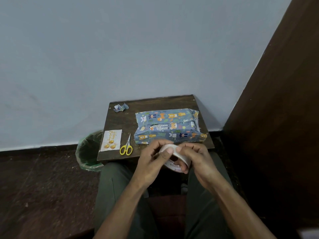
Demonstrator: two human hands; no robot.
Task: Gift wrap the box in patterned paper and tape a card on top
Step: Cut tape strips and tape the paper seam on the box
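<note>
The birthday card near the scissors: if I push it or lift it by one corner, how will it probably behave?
The birthday card lies flat and looks thin, so it is probably light and would slide easily on the table. Lifted by one corner it may bend a little. It lies at the table's left edge above the bin, so a push leftward could drop it in.

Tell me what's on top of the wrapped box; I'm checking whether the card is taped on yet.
Nothing lies on the wrapped box; only its patterned paper shows. The card sits on the table beside the scissors. The box's near edge is hidden by the hands.

Plain room – small wooden table [120, 121]
</note>
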